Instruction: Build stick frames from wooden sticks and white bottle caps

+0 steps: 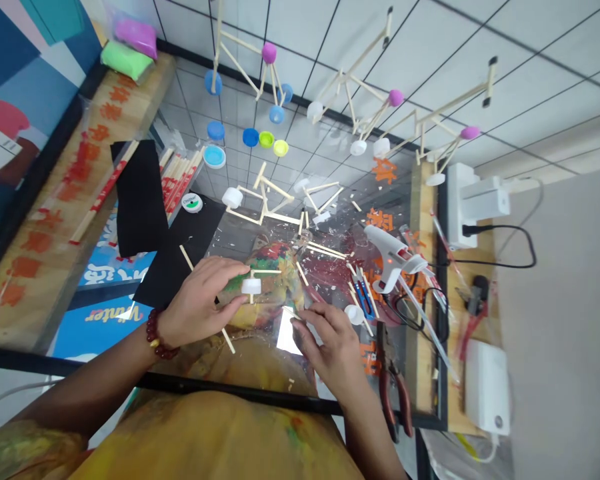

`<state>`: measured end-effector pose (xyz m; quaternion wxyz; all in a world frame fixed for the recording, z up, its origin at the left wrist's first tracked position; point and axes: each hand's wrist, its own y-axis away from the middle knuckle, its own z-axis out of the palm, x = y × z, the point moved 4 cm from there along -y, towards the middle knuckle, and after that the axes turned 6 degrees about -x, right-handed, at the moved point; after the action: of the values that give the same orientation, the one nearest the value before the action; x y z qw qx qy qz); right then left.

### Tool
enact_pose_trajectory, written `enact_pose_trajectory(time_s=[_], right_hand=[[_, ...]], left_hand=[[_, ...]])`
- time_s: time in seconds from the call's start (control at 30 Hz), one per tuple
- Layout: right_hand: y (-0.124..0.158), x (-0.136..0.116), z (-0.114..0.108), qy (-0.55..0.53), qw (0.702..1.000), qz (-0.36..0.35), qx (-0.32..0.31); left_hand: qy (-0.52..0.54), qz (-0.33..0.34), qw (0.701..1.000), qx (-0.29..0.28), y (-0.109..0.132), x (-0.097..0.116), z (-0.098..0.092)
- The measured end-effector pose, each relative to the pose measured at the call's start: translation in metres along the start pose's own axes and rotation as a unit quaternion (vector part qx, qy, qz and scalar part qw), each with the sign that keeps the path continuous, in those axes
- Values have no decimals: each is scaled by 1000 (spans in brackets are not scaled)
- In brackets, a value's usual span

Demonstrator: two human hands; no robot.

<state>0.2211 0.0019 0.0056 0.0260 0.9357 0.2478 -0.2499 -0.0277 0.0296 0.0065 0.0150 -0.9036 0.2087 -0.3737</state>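
Observation:
My left hand (200,297), with a red bead bracelet at the wrist, holds a small piece between thumb and fingers. The piece is a white bottle cap (251,287) with a short wooden stick across it and another stick (267,271) pointing right. My right hand (330,337) is closed in a pinch on a short wooden stick (291,313), partly hidden by the fingers. A gap separates the two hands. Another white cap (353,314) lies right of my right hand, near blue-handled cutters (364,295).
A white glue gun (390,257) and pliers (393,387) lie at the right. Stick-and-cap models (265,200) stand ahead, more along the back. Coloured caps (251,137), black sheets (140,200) and bundled chopsticks (180,170) lie left. A power strip (460,200) sits at the right edge.

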Motion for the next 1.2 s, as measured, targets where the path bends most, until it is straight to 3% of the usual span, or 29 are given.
enact_pose_trajectory(time_s=[0.37, 0.63, 1.2], right_hand=[[-29, -17, 12, -39, 998, -36, 26], [-30, -19, 29, -52, 998, -2, 36], [-34, -25, 28, -46, 998, 16, 33]], left_hand=[[6, -2, 1000, -11, -2, 2, -1], [6, -3, 1000, -16, -3, 2, 0], [-2, 11, 1000, -5, -5, 3, 1]])
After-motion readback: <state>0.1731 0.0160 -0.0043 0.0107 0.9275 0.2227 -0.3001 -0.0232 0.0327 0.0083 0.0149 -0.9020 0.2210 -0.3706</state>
